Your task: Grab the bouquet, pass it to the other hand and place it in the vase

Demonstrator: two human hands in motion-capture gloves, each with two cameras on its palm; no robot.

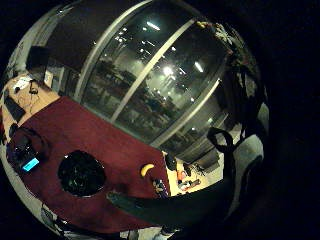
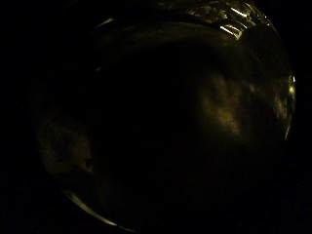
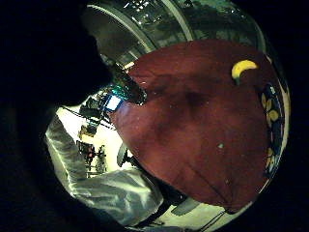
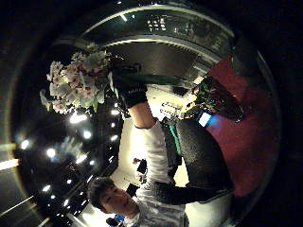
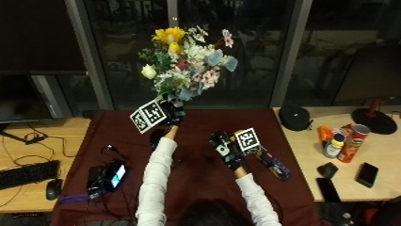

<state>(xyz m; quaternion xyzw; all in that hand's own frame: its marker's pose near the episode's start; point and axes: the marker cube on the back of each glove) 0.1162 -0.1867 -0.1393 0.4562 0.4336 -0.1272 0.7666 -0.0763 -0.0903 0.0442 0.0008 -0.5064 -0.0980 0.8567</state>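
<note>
Outside view shows a dark red cloth-covered worktop (image 5: 200, 165) with a person's arms reaching over it. Raised high above the worktop is the mixed bouquet of yellow, white and pink flowers with green leaves (image 5: 186, 61), its stems grasped in the curled fingers of the left hand (image 5: 168, 112). The right hand (image 5: 228, 147) hovers lower over the cloth, well apart from the flowers, fingers relaxed and holding nothing. A dark round vase (image 1: 81, 172) stands on the cloth, seen from above in the left little finger side palm view, with a small yellow banana (image 1: 146, 169) lying near it.
</note>
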